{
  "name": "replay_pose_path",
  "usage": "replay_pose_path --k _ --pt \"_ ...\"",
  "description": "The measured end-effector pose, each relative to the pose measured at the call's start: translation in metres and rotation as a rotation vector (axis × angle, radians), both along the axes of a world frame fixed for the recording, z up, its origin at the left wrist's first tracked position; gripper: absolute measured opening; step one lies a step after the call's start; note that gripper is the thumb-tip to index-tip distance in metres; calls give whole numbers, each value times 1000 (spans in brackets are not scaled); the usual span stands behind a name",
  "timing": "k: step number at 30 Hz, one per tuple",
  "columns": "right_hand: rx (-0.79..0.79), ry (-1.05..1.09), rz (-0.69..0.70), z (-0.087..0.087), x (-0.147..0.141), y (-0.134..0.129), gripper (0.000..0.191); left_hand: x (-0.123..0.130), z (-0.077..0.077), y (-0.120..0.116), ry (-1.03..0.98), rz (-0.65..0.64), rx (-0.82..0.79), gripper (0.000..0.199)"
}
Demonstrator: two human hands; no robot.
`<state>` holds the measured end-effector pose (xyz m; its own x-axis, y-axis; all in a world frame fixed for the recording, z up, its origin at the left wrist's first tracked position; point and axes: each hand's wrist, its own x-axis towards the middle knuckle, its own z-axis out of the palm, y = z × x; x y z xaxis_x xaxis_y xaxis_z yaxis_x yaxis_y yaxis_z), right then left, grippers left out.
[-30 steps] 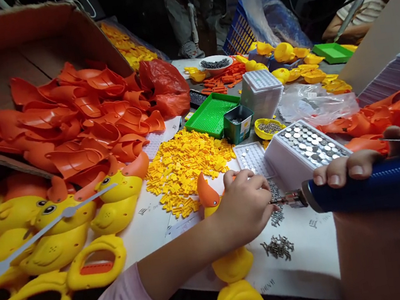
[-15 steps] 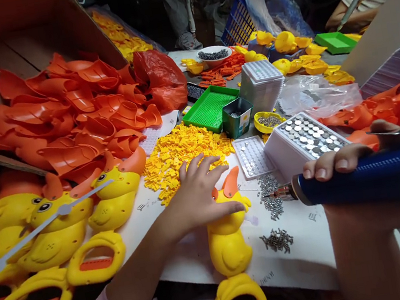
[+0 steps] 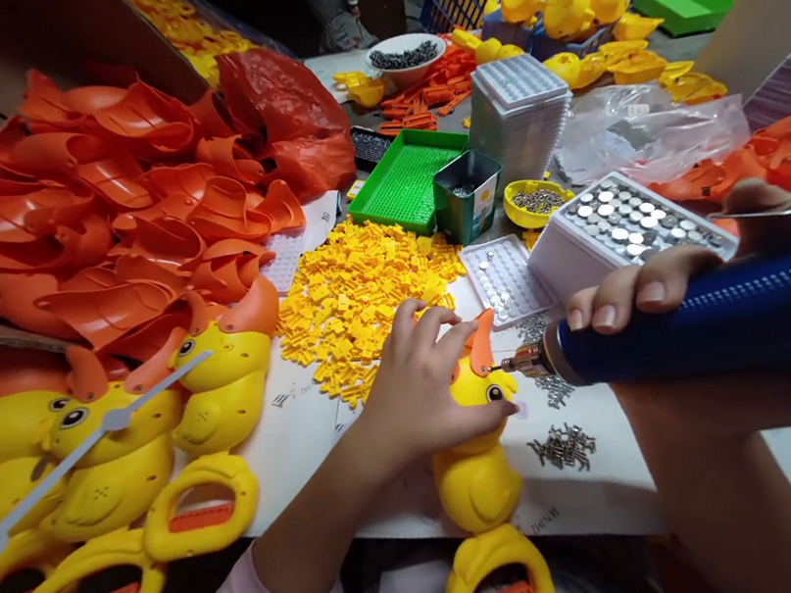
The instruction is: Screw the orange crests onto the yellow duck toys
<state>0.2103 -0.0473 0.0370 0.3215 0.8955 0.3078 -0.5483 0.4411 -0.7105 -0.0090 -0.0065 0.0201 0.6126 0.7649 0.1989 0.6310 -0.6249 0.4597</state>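
Observation:
My left hand (image 3: 420, 387) is closed round the head of a yellow plastic duck toy (image 3: 480, 487), which lies on white paper with its ring handle toward me. An orange crest piece (image 3: 481, 343) stands on the duck's head between my fingers and the tool. My right hand (image 3: 651, 288) grips a blue electric screwdriver (image 3: 713, 328), held level, its bit pointing left. The bit's tip meets the base of the orange crest; whether a screw is on it is too small to tell. Beside the duck lie a pile of dark screws (image 3: 564, 448) and silver screws (image 3: 556, 391).
Finished-looking ducks (image 3: 113, 448) lie at left, below a box of orange parts (image 3: 125, 178). Small yellow pieces (image 3: 365, 291) are heaped behind my left hand. A green tray (image 3: 408, 181), a dark tin (image 3: 467, 192) and a white box of silver discs (image 3: 622, 218) stand behind.
The screwdriver bit has moved left, from over the silver screws onto the duck's orange crest. My left hand has closed onto the duck's head. The view has shifted slightly.

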Motion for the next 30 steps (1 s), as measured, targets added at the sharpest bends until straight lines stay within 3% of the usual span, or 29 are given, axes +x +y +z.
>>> replay_pose_path --k 4,8,14,20,23,30 --pt "73 -173 15 12 -17 3 58 1 1 -1 8 4 -23 76" --pt "168 -172 -44 19 -30 5 25 2 2 -1 17 15 -49 78" --pt "172 -153 -58 17 -30 6 46 3 3 0 23 17 -64 77" --pt "127 -307 157 15 -24 12 47 5 -3 -6 26 37 -34 84" --pt "159 -271 166 18 -26 19 43 5 -6 -7 22 22 -34 86" --pt "242 -325 284 23 -29 32 57 4 -6 -6 12 8 -59 81"
